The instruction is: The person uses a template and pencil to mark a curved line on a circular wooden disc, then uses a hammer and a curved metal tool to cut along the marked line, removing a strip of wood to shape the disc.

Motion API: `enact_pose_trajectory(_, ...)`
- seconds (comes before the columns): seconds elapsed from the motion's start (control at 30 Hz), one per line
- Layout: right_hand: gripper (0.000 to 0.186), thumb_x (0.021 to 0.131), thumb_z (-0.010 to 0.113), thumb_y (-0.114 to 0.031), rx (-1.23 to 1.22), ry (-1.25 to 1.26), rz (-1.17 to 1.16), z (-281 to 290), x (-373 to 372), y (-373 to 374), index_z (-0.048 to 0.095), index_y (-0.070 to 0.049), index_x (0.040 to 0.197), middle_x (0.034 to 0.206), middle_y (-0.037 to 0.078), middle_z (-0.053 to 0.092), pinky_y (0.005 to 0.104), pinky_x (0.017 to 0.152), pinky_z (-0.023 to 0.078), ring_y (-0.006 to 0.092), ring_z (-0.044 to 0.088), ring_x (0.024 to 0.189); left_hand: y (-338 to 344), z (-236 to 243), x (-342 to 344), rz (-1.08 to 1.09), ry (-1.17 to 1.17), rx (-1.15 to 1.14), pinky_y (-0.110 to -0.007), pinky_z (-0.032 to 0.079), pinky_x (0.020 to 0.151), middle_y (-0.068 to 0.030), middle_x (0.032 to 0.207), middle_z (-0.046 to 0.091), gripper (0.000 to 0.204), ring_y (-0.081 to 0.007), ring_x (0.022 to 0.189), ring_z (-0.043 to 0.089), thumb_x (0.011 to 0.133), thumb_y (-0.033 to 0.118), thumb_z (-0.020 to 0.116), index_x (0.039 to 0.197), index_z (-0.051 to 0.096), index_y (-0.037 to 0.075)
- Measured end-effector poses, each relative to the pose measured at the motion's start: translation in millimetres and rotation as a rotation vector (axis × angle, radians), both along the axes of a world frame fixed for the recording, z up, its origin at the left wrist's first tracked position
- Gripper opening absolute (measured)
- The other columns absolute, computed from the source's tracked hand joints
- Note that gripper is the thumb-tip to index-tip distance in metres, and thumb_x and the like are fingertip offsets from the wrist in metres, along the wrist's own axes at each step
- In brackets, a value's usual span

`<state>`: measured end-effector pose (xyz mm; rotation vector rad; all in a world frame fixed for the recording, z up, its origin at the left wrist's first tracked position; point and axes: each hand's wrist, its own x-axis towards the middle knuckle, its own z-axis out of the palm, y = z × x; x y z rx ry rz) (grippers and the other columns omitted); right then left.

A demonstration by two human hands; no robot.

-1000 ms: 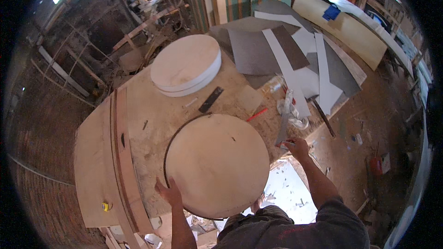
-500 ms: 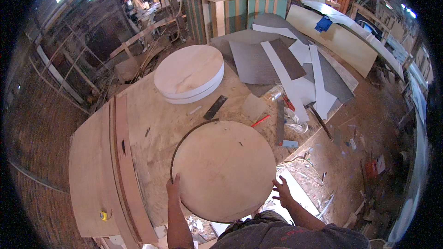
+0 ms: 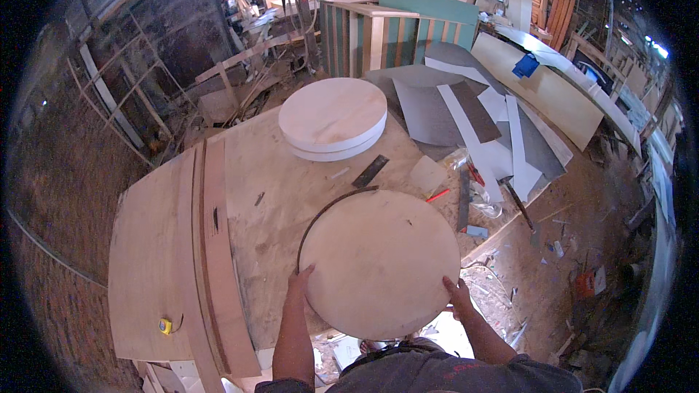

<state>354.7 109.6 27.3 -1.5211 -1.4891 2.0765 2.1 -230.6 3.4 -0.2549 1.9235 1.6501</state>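
Note:
A round wooden panel [image 3: 382,266] lies in front of me, its near edge reaching past the worktable toward my body. My left hand [image 3: 300,281] grips its left rim, with the thumb at the edge and the other fingers mostly hidden. On the opposite rim, my right hand [image 3: 459,298] is closed, thumb on top and fingers partly underneath. A dark thin edge strip [image 3: 318,220] follows the panel's far left side, standing slightly away from the rim. Beyond it sits a stack of round panels [image 3: 333,113] with white edges.
The wooden worktable [image 3: 266,247] carries a dark flat block [image 3: 370,171], a red pencil-like stick [image 3: 438,195] and a yellow tape measure [image 3: 166,326]. Grey and white sheet offcuts [image 3: 429,116] cover its far right. A long board [image 3: 212,247] runs along the left. Scraps litter the floor [image 3: 561,225].
My right hand, apart from the panel with spread fingers before, now holds its right rim. My left hand stays on the left rim. The whole view has shifted a little.

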Motion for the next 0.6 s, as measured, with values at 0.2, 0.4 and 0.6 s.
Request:
enact_pose_trajectory(0.2,0.098,0.093,0.08,-0.054,-0.048,0.055,0.04,34,-18,-11,0.028,-0.007,0.16,0.143,0.026,0.058,0.061,0.083,0.065,0.0439,0.071,0.115,-30,-2,-31,0.048,-0.307,0.156,-0.055,0.052,0.107,-0.0202,0.143,0.067,0.076,-0.0382,0.126,0.067,0.095,0.054,0.073,0.149,0.058,0.003)
enact_pose_trajectory(0.4,0.099,0.086,0.086,-0.048,-0.125,0.099,0.154,54,-6,15,0.034,-0.011,0.162,0.155,0.021,0.05,0.0625,0.102,0.055,0.0441,0.059,0.133,-3,1,-39,-0.077,-0.373,0.315,-0.053,0.048,0.113,-0.0208,0.148,0.064,0.081,-0.0375,0.133,0.063,0.095,0.061,0.07,0.15,0.057,0.003)
enact_pose_trajectory(0.6,0.101,0.083,0.091,-0.04,-0.143,0.082,0.287,41,-8,33,0.035,-0.009,0.162,0.153,0.021,0.053,0.0603,0.101,0.057,0.0402,0.061,0.133,-2,4,-31,0.027,-0.276,0.151,-0.052,0.049,0.113,-0.0212,0.146,0.065,0.083,-0.0369,0.132,0.063,0.092,0.055,0.079,0.147,0.058,-0.002)
